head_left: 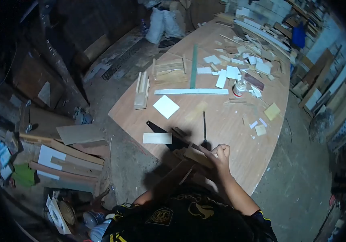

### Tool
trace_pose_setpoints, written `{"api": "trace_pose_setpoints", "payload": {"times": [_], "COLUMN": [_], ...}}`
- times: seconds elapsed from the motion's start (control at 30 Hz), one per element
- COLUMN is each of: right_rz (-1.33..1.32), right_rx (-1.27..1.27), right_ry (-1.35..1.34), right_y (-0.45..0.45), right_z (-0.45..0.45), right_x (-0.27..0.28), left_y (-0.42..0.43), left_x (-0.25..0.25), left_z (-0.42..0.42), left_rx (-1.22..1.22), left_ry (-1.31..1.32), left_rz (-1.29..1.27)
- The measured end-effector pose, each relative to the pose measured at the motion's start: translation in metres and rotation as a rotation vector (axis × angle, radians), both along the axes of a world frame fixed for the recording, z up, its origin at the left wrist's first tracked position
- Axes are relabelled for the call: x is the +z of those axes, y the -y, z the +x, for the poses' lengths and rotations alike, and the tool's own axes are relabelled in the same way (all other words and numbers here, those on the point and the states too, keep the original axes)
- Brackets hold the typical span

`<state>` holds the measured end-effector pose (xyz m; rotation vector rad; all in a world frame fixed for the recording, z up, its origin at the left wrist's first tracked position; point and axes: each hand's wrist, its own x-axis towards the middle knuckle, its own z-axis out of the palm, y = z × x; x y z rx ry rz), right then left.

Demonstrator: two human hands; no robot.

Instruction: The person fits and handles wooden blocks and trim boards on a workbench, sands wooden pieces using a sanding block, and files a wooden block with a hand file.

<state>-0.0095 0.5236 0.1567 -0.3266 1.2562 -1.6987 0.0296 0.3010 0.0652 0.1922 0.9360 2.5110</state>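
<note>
Brown wooden box-like piece (199, 156) is held up at the tabletop's (237, 121) near edge. The right hand (220, 159) is against its right side, fingers curled; whether they clamp it, I cannot tell. The left hand is lost in shadow, its grip unclear. Towards the left edge, a cream rectangular panel (157, 138) overlaps a black-bladed handsaw (153, 126); a thin dark rod-like tool (204, 125) points away from the hands. A slip of the piece could knock the panel floorward, or a careless reach could graze the saw's teeth.
</note>
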Motion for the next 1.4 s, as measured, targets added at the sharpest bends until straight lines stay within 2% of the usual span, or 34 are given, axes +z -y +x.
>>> {"api": "trace_pose_setpoints", "payload": {"times": [0.07,0.1,0.2,0.27,0.3,0.33,0.4,0.67,0.7,0.73,0.8,0.83,0.93,1.0,1.03,1.07,1.13,1.2,1.27,1.33,1.4], "right_rz": [0.121,0.171,0.019,-0.196,0.137,0.138,0.120,0.406,0.112,0.115,-0.018,-0.010,0.694,0.580,0.430,0.439,0.159,0.374,0.366,0.324,0.319], "right_rx": [0.085,0.124,0.165,0.050,-0.133,-0.132,0.054,-0.152,0.008,0.002,-0.021,-0.027,-0.344,-0.527,-0.572,-0.587,-0.755,-0.606,-0.591,-0.644,-0.567], "right_ry": [-0.862,-1.287,-1.267,-0.394,-1.019,-1.019,-1.663,-1.293,-1.159,-1.157,-1.372,-1.372,-1.578,-1.363,-1.084,-1.083,-0.334,-0.020,0.318,0.488,0.546], "right_y": [0.001,0.003,0.015,0.025,0.017,0.017,0.020,0.008,0.006,0.009,0.012,0.011,-0.011,-0.026,-0.034,-0.035,-0.036,-0.048,-0.046,-0.043,-0.049], "right_z": [0.014,0.020,0.016,0.005,-0.004,0.000,0.006,-0.006,0.008,0.010,0.012,0.003,-0.048,-0.065,-0.069,-0.066,-0.057,-0.039,-0.019,0.002,0.016], "right_x": [-0.046,-0.050,-0.046,-0.019,-0.022,-0.023,-0.013,0.020,-0.030,-0.028,-0.019,-0.014,0.002,-0.020,-0.046,-0.066,-0.097,-0.116,-0.127,-0.142,-0.147], "left_y": [0.000,-0.001,-0.008,-0.012,-0.012,-0.013,-0.015,-0.028,-0.028,-0.028,-0.030,-0.032,-0.037,-0.037,-0.037,-0.037,-0.037,-0.038,-0.040,-0.042,-0.045], "left_x": [-0.003,-0.005,-0.013,-0.016,-0.017,-0.018,-0.019,-0.023,-0.022,-0.021,-0.023,-0.023,-0.023,-0.023,-0.022,-0.023,-0.023,-0.022,-0.022,-0.023,-0.022], "left_z": [0.005,0.009,0.024,0.031,0.033,0.034,0.032,0.026,0.024,0.023,0.025,0.024,0.019,0.021,0.021,0.022,0.024,0.025,0.029,0.033,0.038], "left_rx": [0.006,0.007,0.001,-0.007,-0.020,-0.038,-0.077,-0.252,-0.274,-0.298,-0.346,-0.372,-0.432,-0.355,-0.319,-0.285,-0.227,-0.162,-0.065,0.052,0.168], "left_ry": [0.001,0.009,0.027,0.031,0.034,0.037,0.041,0.059,0.059,0.066,0.084,0.090,0.097,0.159,0.191,0.223,0.281,0.332,0.381,0.434,0.487], "left_rz": [0.057,0.089,0.190,0.253,0.279,0.306,0.360,0.580,0.603,0.627,0.682,0.710,0.765,0.712,0.686,0.661,0.607,0.551,0.495,0.440,0.384]}}
